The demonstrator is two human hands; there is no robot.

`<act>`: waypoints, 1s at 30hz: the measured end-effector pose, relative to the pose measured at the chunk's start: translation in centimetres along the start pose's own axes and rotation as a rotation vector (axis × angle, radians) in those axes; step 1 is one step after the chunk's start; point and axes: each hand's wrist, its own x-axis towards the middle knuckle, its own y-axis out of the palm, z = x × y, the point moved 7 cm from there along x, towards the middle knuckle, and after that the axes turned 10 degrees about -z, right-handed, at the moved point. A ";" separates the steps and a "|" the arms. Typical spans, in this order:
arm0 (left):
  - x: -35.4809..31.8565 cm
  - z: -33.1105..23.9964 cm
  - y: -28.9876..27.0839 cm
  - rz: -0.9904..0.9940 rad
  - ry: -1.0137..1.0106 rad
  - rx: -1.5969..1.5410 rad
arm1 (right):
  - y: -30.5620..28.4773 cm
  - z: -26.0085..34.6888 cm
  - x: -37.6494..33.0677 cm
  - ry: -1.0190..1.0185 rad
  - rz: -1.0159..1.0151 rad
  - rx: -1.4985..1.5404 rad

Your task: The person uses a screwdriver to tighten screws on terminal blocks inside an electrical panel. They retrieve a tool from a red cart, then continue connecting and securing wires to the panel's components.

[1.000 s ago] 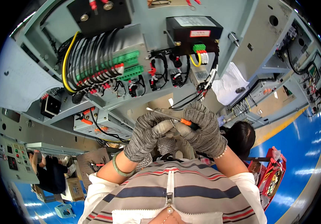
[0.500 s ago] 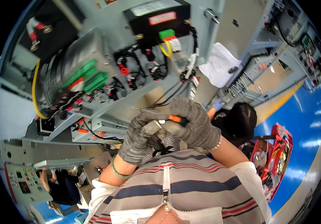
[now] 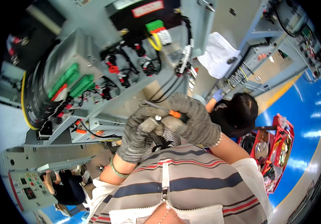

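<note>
Both hands are in grey knitted gloves, close together in front of my chest. My right hand is closed around a screwdriver with an orange and black handle; its thin metal shaft points left and away over the left hand's fingers. My left hand is closed too, pinching a small shiny metal piece, perhaps a screw or nut, between thumb and finger. The right thumb comes close beside that piece; whether it touches cannot be seen. Beyond the hands stands an open grey cabinet with wired parts.
Green terminal connectors, a black box and cables fill the cabinet. White paper lies at its right. A co-worker crouches at right near a red toolbox. Another person is at lower left by a control panel.
The cabinet has shifted left and up in view as my head turned. The screwdriver slopes more steeply, and the small metal piece now shows a round shiny face. Both hands stay close together.
</note>
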 end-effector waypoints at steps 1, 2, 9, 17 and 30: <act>0.0 0.0 0.0 -0.001 -0.030 0.010 | 0.0 -0.1 0.1 0.063 0.005 0.009; 0.0 -0.2 -0.1 0.007 -0.025 0.000 | 0.0 -0.2 0.2 0.126 0.010 0.015; -0.7 -1.3 -0.4 0.023 0.000 -0.034 | 0.7 2.7 1.8 -0.248 0.065 -0.156; -2.5 -5.9 0.1 0.015 0.154 0.118 | 1.7 5.9 5.7 -0.144 0.235 -0.084; -10.0 -29.7 1.1 -0.655 1.600 1.296 | 4.1 10.6 19.8 -0.300 -0.297 0.244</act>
